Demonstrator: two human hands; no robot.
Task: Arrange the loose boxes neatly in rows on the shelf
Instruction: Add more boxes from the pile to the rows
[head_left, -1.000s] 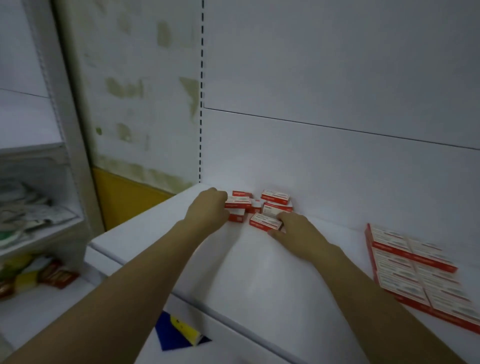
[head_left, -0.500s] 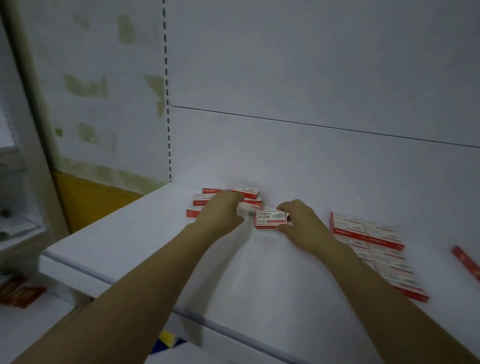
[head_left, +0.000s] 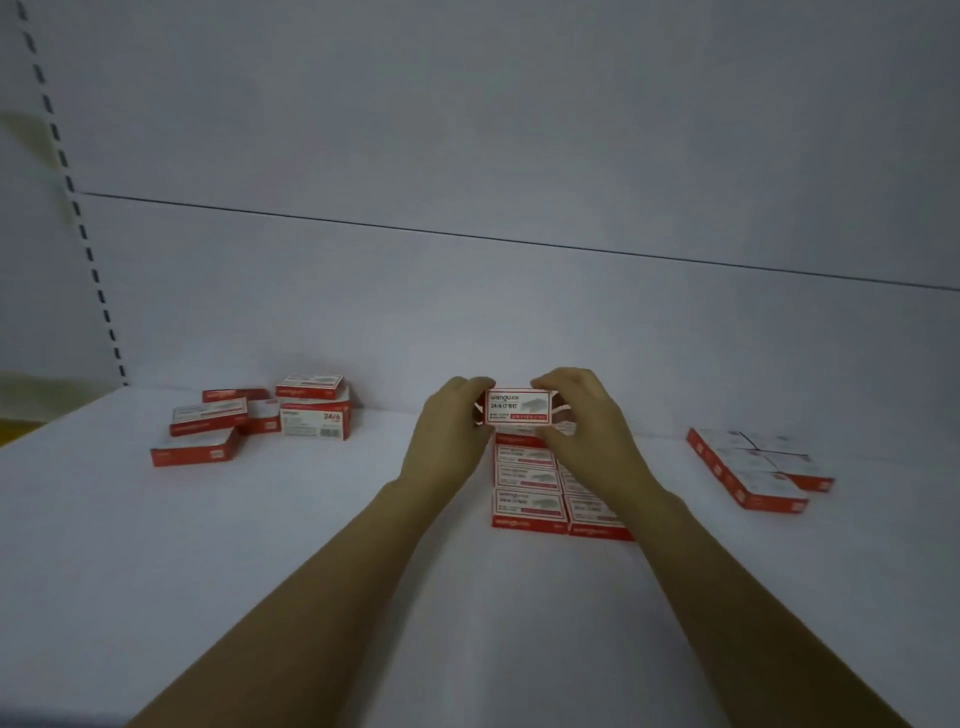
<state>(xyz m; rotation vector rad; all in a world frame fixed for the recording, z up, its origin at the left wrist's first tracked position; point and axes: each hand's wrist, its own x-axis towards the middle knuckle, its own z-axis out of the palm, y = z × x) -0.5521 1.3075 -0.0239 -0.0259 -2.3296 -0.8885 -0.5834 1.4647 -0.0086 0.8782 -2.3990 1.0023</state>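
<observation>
A small red-and-white staple box (head_left: 518, 407) is held face toward me between my left hand (head_left: 451, 435) and my right hand (head_left: 587, 422), each gripping one end. It hovers above the far end of a tidy double row of like boxes (head_left: 530, 486) lying flat on the white shelf (head_left: 291, 525). A loose heap of the same boxes (head_left: 249, 421) lies at the back left, some stacked, some askew. Another neat block of boxes (head_left: 753, 465) lies at the right.
The shelf's white back panel (head_left: 467, 312) rises just behind the boxes. A slotted upright (head_left: 78, 218) runs down the left side. Bare shelf surface stretches in front of the rows toward me.
Both hands left the loose heap and carried one box rightward to the middle row. The view swung right, so the heap now sits at the left.
</observation>
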